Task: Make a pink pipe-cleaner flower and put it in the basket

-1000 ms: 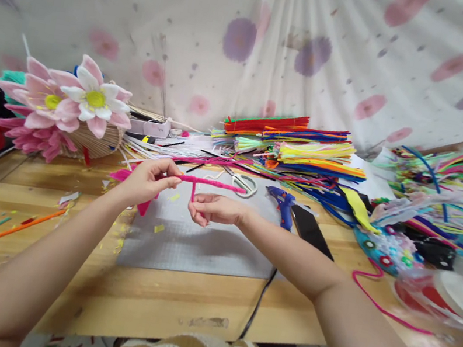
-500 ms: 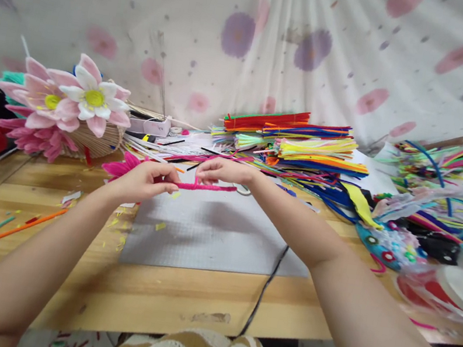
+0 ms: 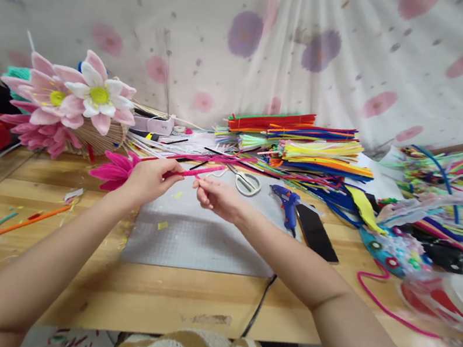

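My left hand (image 3: pixel 149 179) is closed round a pink pipe-cleaner stem (image 3: pixel 194 171) that ends in a magenta flower (image 3: pixel 113 170) sticking out to the left of the fist. The stem points right and slightly up. My right hand (image 3: pixel 219 197) pinches at the stem's underside near its middle, fingertips together. Both hands hover over a grey cutting mat (image 3: pixel 199 233) on the wooden table (image 3: pixel 159 289).
Scissors (image 3: pixel 246 182), a blue glue gun (image 3: pixel 288 201) and a black phone (image 3: pixel 315 232) lie right of the hands. Stacks of coloured pipe cleaners (image 3: pixel 307 147) sit behind. Pink and white flowers (image 3: pixel 75 100) stand at back left. A loose pink wire (image 3: pixel 375 295) curls at right.
My right hand came down from above the stem to its underside and moved nearer. The stem tilted up at its right end, and the magenta flower now shows further left of my left fist.
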Available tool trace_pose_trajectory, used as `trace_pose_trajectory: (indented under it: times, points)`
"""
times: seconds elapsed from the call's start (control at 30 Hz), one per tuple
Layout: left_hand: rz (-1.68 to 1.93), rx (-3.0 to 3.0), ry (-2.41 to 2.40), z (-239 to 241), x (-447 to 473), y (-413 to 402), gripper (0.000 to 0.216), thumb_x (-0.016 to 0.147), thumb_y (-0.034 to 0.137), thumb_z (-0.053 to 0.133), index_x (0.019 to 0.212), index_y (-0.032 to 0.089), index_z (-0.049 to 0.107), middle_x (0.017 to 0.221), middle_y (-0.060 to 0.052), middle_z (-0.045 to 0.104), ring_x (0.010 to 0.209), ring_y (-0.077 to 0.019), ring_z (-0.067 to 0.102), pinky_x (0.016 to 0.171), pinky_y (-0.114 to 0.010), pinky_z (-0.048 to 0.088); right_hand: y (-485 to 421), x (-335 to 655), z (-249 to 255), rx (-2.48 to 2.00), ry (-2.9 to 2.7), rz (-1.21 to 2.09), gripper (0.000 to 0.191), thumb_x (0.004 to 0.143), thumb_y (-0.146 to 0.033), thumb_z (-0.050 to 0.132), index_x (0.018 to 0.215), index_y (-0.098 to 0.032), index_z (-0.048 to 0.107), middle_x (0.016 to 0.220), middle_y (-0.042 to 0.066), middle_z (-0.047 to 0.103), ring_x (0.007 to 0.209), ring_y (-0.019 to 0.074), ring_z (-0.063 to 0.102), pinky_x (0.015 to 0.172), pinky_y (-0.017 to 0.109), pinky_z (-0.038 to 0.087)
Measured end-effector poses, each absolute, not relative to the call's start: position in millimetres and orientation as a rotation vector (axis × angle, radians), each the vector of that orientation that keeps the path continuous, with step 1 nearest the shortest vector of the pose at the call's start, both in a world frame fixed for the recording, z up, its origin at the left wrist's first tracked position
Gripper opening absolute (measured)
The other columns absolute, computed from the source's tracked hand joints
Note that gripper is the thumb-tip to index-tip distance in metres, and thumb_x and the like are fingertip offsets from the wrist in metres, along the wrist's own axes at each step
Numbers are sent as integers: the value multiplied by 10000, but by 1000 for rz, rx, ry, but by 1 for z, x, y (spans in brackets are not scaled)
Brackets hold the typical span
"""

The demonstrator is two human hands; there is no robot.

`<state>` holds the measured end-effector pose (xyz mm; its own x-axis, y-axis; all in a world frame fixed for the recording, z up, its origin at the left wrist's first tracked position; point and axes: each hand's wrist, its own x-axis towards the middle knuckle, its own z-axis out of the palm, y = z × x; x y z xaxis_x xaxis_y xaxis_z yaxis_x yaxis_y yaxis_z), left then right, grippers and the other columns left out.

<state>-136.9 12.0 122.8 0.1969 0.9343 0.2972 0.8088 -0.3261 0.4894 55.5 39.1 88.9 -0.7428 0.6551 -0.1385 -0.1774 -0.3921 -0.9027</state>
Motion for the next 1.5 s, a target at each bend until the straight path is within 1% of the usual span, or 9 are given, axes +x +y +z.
trace_pose_trajectory:
  times: [0.2, 0.33, 0.4, 0.47, 0.7, 0.9, 1.1, 1.3, 1.5]
  points:
    - [545, 2173, 1630, 121, -126, 6, 428, 743, 391, 586, 1141, 232, 581, 812, -14, 680, 715, -164, 584, 660, -265, 402, 55, 62, 121, -963, -1992, 1434, 175, 794, -215, 421, 684, -151, 541, 507, -46, 463, 506, 70, 417, 519, 203, 297]
    - [532, 1729, 1300, 122, -121, 12, 503, 808, 568, 412, 973, 156, 649, 846, -82, 679, 706, -175, 615, 645, -294, 464, 60, 66, 136, -1040, -2349, 1131, 175, 756, -178, 415, 637, -152, 541, 565, -27, 512, 559, 80, 463, 555, 211, 320]
    - [562, 1477, 1174, 124, -119, 19, 532, 809, 587, 397, 882, 131, 661, 864, -112, 677, 724, -186, 630, 645, -308, 488, 64, 68, 141, -919, -2465, 1159, 192, 761, -186, 406, 631, -150, 542, 574, -25, 511, 570, 81, 471, 563, 211, 329]
    - [582, 1319, 1083, 127, -115, 24, 446, 786, 532, 495, 839, 119, 655, 851, -116, 669, 696, -174, 626, 627, -304, 499, 69, 70, 144, -739, -2530, 1258, 209, 783, -202, 394, 659, -147, 553, 589, -25, 510, 565, 76, 465, 570, 210, 341]
    - [637, 1037, 1011, 134, -103, 30, 159, 741, 268, 632, 762, 113, 608, 678, -14, 534, 500, -57, 467, 447, -191, 403, 81, 84, 145, -578, -2487, 1464, 234, 827, -296, 440, 808, -122, 596, 687, 1, 544, 592, 75, 469, 606, 219, 390]
    - [661, 941, 1030, 129, -100, 31, 126, 747, 228, 621, 747, 104, 600, 645, -4, 508, 488, -45, 442, 436, -173, 357, 78, 102, 142, -705, -2538, 1221, 294, 830, -386, 486, 857, -131, 630, 716, 9, 585, 583, 77, 491, 581, 213, 369]
    - [674, 869, 993, 122, -98, 36, 53, 727, 156, 625, 753, 113, 608, 692, -20, 556, 584, -73, 527, 546, -200, 429, 73, 111, 144, -738, -2608, 1033, 221, 837, -275, 483, 898, -145, 651, 702, 6, 597, 627, 90, 522, 606, 207, 360]
    - [691, 824, 922, 125, -96, 35, 74, 730, 165, 634, 787, 120, 621, 718, -12, 530, 577, -55, 483, 500, -174, 382, 74, 112, 147, -747, -2646, 755, 202, 831, -230, 508, 917, -164, 679, 741, 25, 632, 693, 115, 531, 640, 221, 344]
    - [583, 887, 878, 126, -96, 33, 133, 751, 214, 622, 835, 114, 652, 663, -8, 492, 543, -49, 409, 455, -174, 296, 76, 114, 149, -670, -2653, 686, 195, 819, -178, 512, 904, -168, 687, 813, 46, 652, 758, 134, 527, 678, 239, 345]
